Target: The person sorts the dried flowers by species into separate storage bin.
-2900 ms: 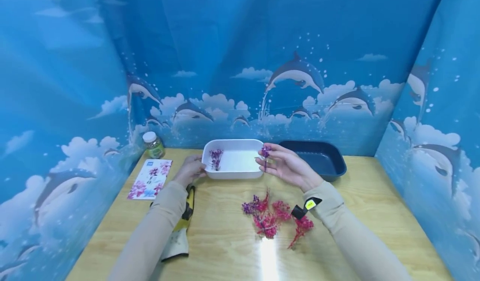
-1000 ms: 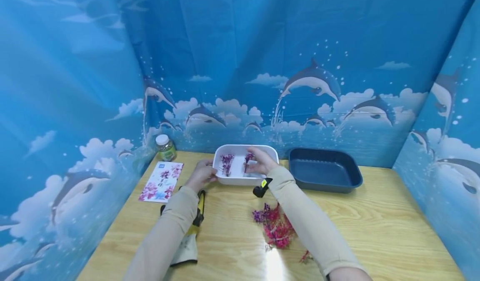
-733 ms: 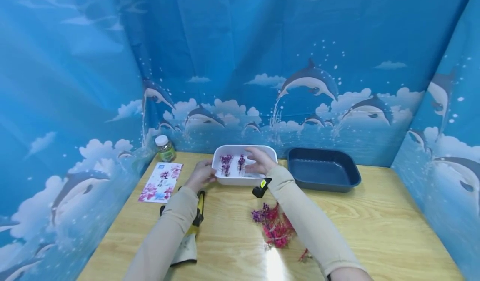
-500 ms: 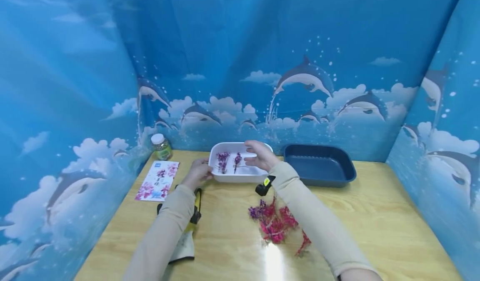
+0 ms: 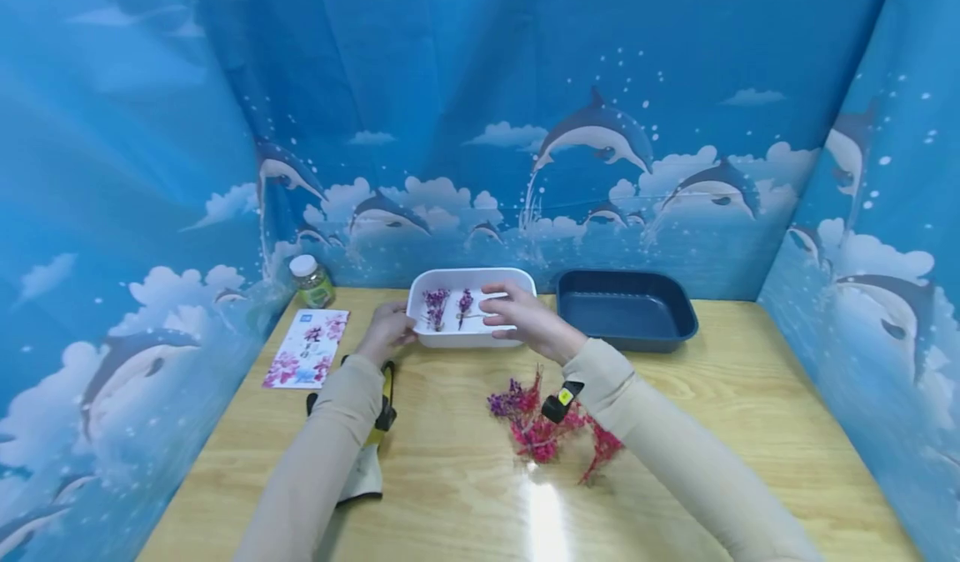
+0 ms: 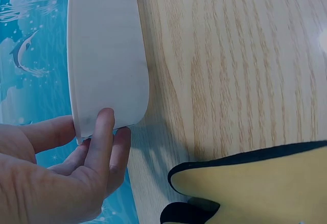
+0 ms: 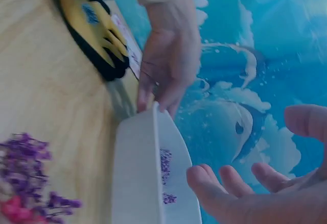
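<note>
On a pale wood-grain table [image 5: 720, 403], a dark blue rectangular tray [image 5: 667, 343] with rounded corners stands beside a smaller white rectangular tray [image 5: 457, 341]. Nearer the person lies a loose bunch of pink-red and purple dried-looking flowers [image 5: 537, 439], seemingly the part remaining. The right hand [image 5: 531, 322], fingers spread, holds nothing at the white tray's right end; the left hand [image 5: 387, 330] pinches its left end. Inside lie two small purple flower sprigs [image 5: 435, 303], apparently the part done.
</note>
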A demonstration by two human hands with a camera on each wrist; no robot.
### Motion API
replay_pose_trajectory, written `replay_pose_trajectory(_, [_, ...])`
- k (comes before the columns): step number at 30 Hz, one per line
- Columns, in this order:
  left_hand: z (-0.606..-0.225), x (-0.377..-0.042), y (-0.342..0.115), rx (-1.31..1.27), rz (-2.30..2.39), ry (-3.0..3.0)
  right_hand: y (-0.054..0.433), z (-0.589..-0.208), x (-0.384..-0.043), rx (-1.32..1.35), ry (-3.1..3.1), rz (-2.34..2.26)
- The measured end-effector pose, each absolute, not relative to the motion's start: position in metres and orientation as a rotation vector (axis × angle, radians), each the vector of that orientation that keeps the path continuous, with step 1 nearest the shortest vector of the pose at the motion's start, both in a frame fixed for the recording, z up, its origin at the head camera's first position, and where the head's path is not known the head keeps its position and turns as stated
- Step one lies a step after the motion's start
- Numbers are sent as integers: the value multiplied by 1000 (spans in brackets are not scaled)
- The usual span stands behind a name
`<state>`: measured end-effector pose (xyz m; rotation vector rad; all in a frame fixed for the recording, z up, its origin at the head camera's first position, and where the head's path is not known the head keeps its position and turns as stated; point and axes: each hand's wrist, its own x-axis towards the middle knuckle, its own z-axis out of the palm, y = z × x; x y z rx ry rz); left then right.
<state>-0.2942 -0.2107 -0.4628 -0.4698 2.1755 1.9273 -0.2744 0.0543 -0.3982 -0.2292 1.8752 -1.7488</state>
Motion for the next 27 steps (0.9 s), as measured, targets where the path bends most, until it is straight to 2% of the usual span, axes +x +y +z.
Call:
replay_pose_trajectory(18, [-461, -296, -210, -503, 1876, 2184, 77, -452, -214, -652, 2527, -1040])
replay_pose_trajectory(27, [-461, -297, -211, -496, 1891, 2166, 73, -471, -189, -595, 2798, -535])
